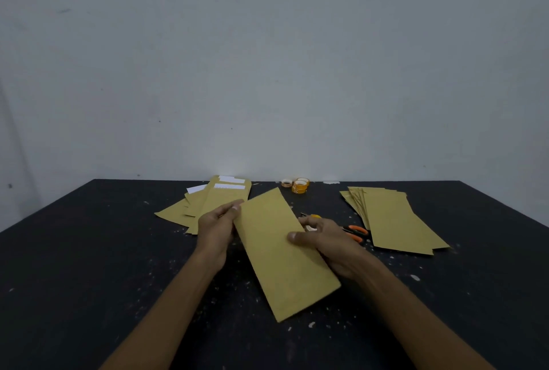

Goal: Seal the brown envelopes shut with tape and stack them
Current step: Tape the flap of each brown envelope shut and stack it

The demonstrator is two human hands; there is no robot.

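A long brown envelope (282,257) is held slanted above the middle of the black table (89,265). My left hand (215,228) grips its upper left edge, thumb on top. My right hand (323,239) holds the right edge, thumb pressed on the face and fingers behind. A loose pile of brown envelopes (205,203) with white paper sticking out lies at the back left. Another fanned pile of brown envelopes (392,218) lies at the right. Rolls of tape (299,185) sit at the table's far edge.
Orange-handled scissors (355,232) lie just right of my right hand, partly hidden by it. A small yellow item (313,216) shows behind the held envelope. A grey wall stands right behind the table. White specks dot the tabletop.
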